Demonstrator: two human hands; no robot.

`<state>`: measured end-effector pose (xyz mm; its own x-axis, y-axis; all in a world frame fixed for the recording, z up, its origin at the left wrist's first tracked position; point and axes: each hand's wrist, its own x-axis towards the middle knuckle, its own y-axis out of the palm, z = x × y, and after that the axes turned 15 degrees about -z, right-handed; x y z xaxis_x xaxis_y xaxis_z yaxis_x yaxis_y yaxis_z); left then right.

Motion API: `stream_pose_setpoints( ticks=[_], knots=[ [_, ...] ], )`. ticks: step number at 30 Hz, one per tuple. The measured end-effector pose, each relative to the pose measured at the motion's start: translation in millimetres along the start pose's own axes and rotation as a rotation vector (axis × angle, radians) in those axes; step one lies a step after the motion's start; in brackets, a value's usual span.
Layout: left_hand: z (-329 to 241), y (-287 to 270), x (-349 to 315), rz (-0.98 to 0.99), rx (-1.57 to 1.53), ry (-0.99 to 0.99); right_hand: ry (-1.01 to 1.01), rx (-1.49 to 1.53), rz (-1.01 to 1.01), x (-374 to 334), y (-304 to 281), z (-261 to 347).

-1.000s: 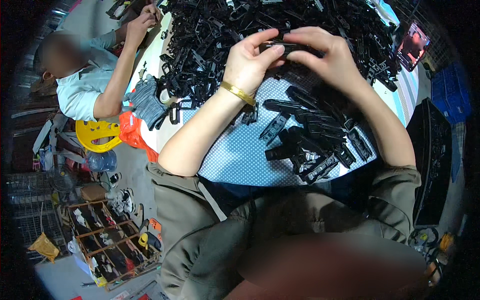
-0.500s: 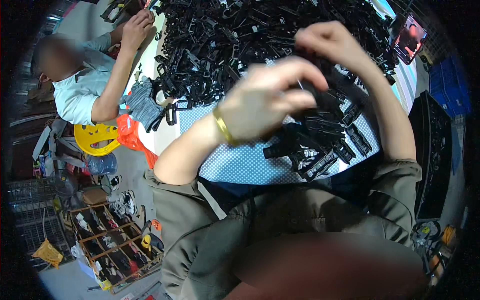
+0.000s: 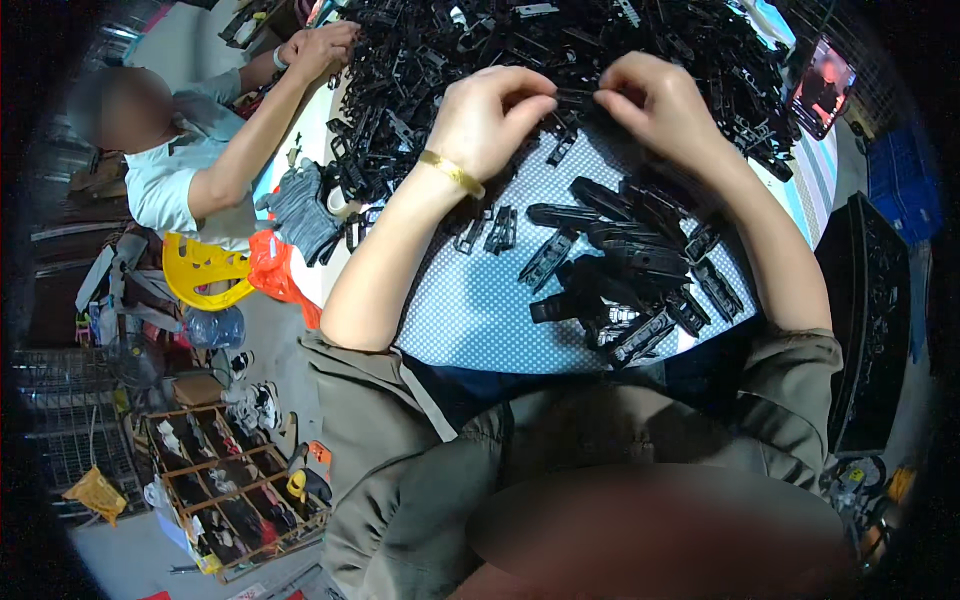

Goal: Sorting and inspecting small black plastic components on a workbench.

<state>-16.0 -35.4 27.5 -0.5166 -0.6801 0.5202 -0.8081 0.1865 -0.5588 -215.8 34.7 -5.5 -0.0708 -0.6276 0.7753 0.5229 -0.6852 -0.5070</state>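
My left hand [image 3: 492,115], with a yellow band at its wrist, is closed in a pinch at the near edge of a big heap of black plastic parts [image 3: 420,75]. Facing it, my right hand [image 3: 660,105] pinches too. A slim black plastic part [image 3: 576,97] spans the gap between both sets of fingertips; its ends are hidden by my fingers. Below it, one small black clip-like piece [image 3: 562,148] lies on the dotted cloth [image 3: 460,310]. Closer to me is a smaller pile of long black parts [image 3: 640,250], with a few single pieces [image 3: 502,230] left of it.
At the left, a co-worker [image 3: 200,180] reaches to the heap's edge. Grey gloves [image 3: 305,215] and an orange-red bag [image 3: 275,275] lie near a yellow stool [image 3: 205,275]. A phone [image 3: 824,85] stands at the right, with a blue crate [image 3: 900,180] beyond.
My left hand has moved up and away from the near pile, uncovering the cloth and loose pieces. It now meets my right hand at the heap's edge. The co-worker's hands have shifted right.
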Motion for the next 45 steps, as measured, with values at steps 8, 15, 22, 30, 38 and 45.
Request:
stream_pose_setpoints(
  ticks=[8,15,22,30,38,45],
  knots=[
    [-5,83,45,0.099,0.15,0.573,0.551,0.497,-0.617,35,-52,-50],
    [-27,150,74,0.195,0.589,0.724,0.493,0.321,-0.643,31,-41,-75],
    [-13,113,82,0.093,0.514,0.538,0.475,0.574,-0.525,29,-38,-45],
    [-4,41,32,-0.218,0.121,0.278,0.49,0.68,-0.153,12,-11,0],
    [-4,25,-3,-0.039,-0.548,-0.434,0.466,0.597,-0.09,-1,6,20],
    [9,16,-7,-0.02,-0.98,-0.648,0.039,0.375,-0.14,1,1,25]
  ],
)
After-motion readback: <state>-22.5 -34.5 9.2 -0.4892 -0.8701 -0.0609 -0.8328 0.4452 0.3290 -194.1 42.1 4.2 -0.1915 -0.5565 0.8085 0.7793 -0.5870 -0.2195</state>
